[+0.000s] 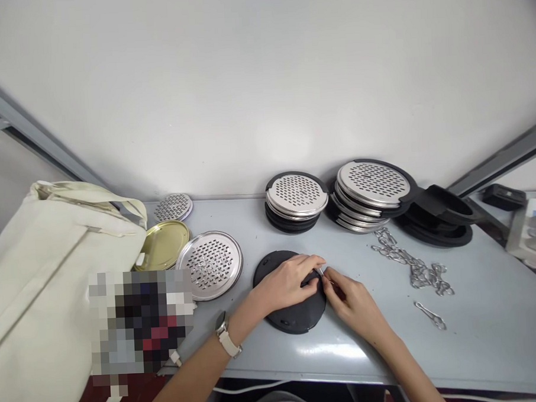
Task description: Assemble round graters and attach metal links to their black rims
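A black round plastic base (300, 319) lies on the table in front of me, its right edge between my hands. My left hand (287, 283) rests over it, fingers and thumb curled round its right side. At that edge my right hand (351, 299) pinches a thin metal wire clip (321, 272), mostly hidden by the fingers. To the right lies a loose wire clip (430, 315), and behind it a tangle of more wire clips (424, 274). A round metal grater plate (213, 264) sits left of the base.
Stacks of grater plates in black holders (297, 195), (374, 183) stand along the wall. Black rings (446, 208) are at the far right. Gold lids (165, 244), a small grater stack (173, 207) and a cream bag (36, 282) occupy the left. Part of that side is blurred.
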Motion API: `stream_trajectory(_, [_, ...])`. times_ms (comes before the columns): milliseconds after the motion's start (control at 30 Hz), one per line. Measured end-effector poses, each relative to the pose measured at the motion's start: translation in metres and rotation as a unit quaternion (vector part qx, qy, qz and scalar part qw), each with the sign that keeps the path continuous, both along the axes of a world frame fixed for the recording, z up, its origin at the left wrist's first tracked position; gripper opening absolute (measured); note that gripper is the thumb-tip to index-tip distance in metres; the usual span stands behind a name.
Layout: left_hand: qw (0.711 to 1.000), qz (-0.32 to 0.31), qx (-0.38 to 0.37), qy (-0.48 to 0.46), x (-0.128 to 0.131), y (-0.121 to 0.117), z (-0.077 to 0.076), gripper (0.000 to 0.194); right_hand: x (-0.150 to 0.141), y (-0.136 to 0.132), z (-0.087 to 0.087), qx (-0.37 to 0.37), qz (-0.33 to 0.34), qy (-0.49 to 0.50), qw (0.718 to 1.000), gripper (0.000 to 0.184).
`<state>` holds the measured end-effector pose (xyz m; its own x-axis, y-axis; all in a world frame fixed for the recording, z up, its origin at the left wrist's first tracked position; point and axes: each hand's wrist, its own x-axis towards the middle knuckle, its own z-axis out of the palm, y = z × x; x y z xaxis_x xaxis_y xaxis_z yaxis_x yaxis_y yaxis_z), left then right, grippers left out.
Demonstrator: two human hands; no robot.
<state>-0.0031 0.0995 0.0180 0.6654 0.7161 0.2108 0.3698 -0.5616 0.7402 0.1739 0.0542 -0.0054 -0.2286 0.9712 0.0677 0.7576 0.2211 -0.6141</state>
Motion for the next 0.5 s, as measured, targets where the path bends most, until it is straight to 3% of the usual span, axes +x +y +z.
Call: stream_trajectory(500, [1.000, -0.006, -0.012, -0.001, 0.0003, 0.0003, 0.0011, 0.038, -0.0012, -0.0012, -0.0021, 0.034, 0.001, -0.015, 0.999, 0.026])
